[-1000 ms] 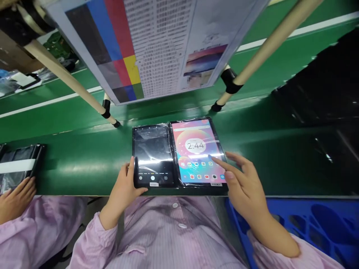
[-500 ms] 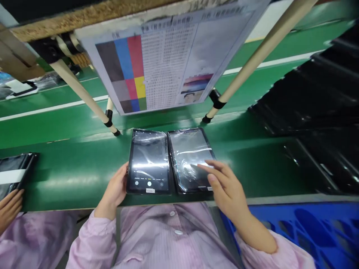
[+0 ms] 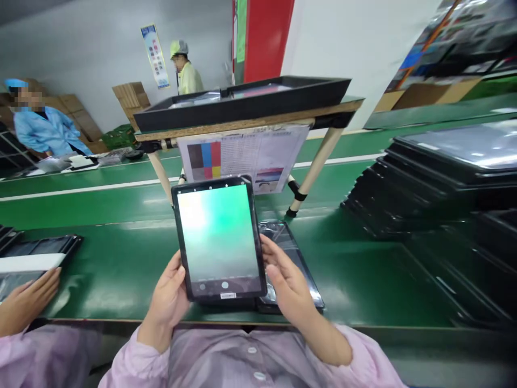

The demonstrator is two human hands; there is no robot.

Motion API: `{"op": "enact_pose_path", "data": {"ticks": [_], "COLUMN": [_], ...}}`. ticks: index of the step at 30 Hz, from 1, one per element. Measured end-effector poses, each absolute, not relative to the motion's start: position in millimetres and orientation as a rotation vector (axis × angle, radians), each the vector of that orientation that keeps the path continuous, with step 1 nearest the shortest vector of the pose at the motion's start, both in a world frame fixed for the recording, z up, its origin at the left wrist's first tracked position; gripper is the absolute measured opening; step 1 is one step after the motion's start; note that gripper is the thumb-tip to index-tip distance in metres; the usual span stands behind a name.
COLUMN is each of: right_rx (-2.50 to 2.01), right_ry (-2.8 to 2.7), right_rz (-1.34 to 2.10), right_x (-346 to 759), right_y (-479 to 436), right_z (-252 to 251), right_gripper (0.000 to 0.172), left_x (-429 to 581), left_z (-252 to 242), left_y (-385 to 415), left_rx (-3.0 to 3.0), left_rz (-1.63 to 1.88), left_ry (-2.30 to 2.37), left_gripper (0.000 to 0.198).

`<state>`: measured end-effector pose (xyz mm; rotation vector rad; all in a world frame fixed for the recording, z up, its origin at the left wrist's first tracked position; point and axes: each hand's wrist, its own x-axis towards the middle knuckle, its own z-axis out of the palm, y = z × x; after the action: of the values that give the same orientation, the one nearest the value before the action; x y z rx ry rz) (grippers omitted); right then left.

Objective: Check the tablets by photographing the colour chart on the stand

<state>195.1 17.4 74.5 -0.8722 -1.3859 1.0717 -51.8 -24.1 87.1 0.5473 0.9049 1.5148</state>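
A tablet [image 3: 220, 237] with a lit, whitish-green camera screen is raised off the green bench, its top edge overlapping the hanging sheet. My left hand [image 3: 169, 291] grips its lower left edge, thumb on the front. At the right edge my right hand [image 3: 286, 280] has its fingers behind the tablet and its thumb near the frame; whether it bears weight is hard to see. Behind that hand a second tablet [image 3: 301, 258], dark and in clear film, lies on the bench, partly covered by the raised one.
A small stand carries a black tray [image 3: 250, 105] above a printed colour chart [image 3: 242, 156]. Stacked black trays [image 3: 444, 178] rise on the right. At the left a co-worker's hand [image 3: 36, 296] rests on a wrapped device [image 3: 40, 264]. Two people stand farther back.
The left tablet has been lifted from the bench, and its screen went from dark to bright green-white. My right hand left the second tablet for the raised one. My view tilted up.
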Motion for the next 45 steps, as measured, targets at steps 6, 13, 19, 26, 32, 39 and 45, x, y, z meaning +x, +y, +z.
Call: {"op": "enact_pose_path", "data": {"ticks": [6,13,19,26,32,39,45], "right_rx": [-0.788,-0.769,-0.731,-0.729,-0.725,-0.714,-0.798], "right_ry": [-0.920,-0.807,-0.831,-0.829,-0.798,-0.818,-0.959], "right_rz": [1.310,1.416,1.441,1.454,1.462,1.451,1.373], "right_x": [179.4,179.1,180.9,178.5,179.6,180.5,191.7], "right_y": [32.9,36.5,35.8,35.5,36.6,38.3,28.0], "right_z": [99.0,96.1,95.9,91.4,88.5,85.5,82.6], "right_gripper": [0.056,0.052,0.048,0.048,0.048,0.048,0.053], "left_x": [-29.8,-11.9,-1.3,1.4,2.7,1.7,-16.2], "left_z": [90.7,83.6,87.7,81.0,80.4,77.0,82.7], "left_y": [-12.8,-15.8,-19.1,-18.0,-18.8,-17.3,-15.0], "left_rx": [0.704,1.734,1.877,1.866,1.868,1.741,0.988], "left_rz": [1.757,1.613,1.446,1.410,1.415,1.486,1.696], "left_ry": [0.998,1.451,1.834,1.910,1.906,1.806,1.095], "left_gripper": [0.052,0.109,0.131,0.131,0.133,0.129,0.073]}}
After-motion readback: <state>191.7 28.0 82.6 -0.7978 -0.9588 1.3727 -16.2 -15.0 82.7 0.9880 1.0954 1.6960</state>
